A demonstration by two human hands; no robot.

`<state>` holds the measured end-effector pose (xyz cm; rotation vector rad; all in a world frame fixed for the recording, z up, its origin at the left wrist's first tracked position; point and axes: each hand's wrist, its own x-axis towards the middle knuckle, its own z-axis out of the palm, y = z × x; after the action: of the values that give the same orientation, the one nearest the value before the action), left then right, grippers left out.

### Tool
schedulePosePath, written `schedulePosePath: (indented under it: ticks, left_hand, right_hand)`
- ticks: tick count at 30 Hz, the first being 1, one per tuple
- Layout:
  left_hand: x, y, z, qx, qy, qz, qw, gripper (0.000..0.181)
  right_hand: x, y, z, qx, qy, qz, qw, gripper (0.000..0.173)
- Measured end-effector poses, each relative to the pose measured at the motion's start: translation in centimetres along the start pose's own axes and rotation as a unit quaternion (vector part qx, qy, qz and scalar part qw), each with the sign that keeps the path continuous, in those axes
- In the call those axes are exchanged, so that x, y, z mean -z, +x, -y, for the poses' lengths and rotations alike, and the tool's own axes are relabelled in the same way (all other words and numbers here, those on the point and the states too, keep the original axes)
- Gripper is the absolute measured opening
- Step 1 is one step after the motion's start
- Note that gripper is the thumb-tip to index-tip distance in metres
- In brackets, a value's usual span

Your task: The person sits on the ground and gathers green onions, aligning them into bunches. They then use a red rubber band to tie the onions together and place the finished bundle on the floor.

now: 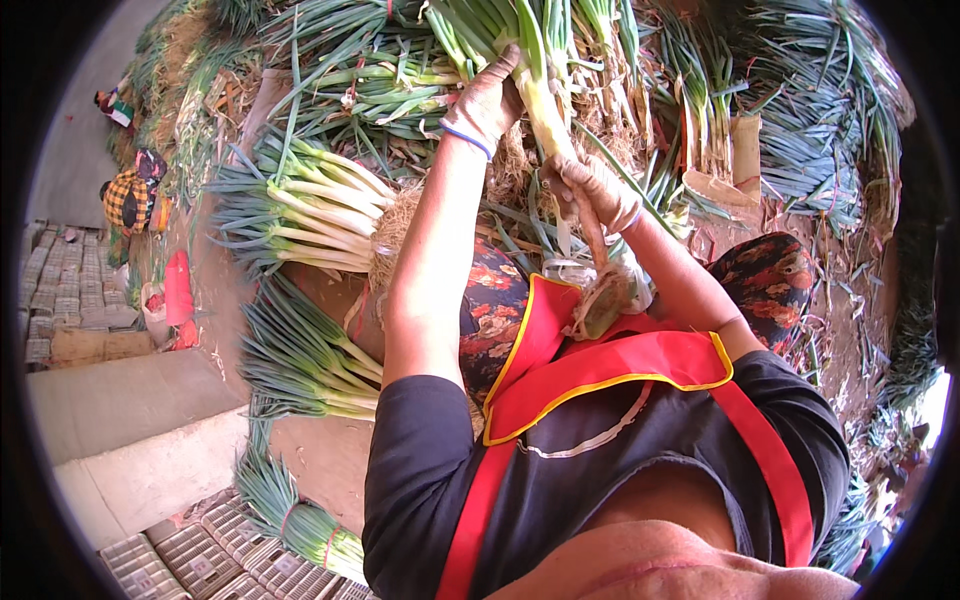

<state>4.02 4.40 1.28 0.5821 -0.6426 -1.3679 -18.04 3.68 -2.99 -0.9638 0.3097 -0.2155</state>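
Observation:
My left hand (487, 105), in a soiled thin glove with a blue cuff, grips a thick green onion (544, 112) where its white stalk turns into leaves. Lower down, my right hand (596, 187), gloved too, closes around the same stalk. Below that hand a brownish end hangs towards a fibrous clump (604, 296) above my lap; what it is exactly is hard to tell. To the left lies a bundle of green onions (322, 210) with its roots (397, 225) facing my left forearm. Uncleaned onions with long dry roots (607, 127) stand just beyond my hands.
Another onion bundle (322, 360) lies at the left, and a tied one (300, 517) below it. Piled onions (810, 112) fill the right. Plastic crates (217, 555) are at the lower left. A person in a checked top (127, 199) is at the far left, near a red object (178, 289).

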Motion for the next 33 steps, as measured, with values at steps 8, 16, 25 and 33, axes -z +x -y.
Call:
schedulePosePath:
  ticks: [8, 16, 25, 33]
  left_hand:
    - [1.2, 0.8, -0.5, -0.047, -0.029, -0.104, 0.993, 0.049]
    - [10.6, -1.9, -5.7, -0.245, -0.062, -0.185, 0.95, 0.03]
    - [9.5, -3.0, -7.2, -0.194, 0.0, -0.287, 0.938, 0.056]
    - [7.9, -0.5, -4.5, -0.163, 0.294, -0.406, 0.85, 0.047]
  right_hand:
    - [-2.2, 8.8, 9.0, 0.193, -0.249, -0.187, 0.93, 0.04]
    - [3.0, 5.0, -5.6, -0.054, -0.229, -0.176, 0.956, 0.043]
    - [11.1, -1.4, -13.3, -0.205, -0.641, -0.144, 0.726, 0.046]
    - [-4.4, -1.7, -7.5, -0.05, -0.017, -0.112, 0.992, 0.038]
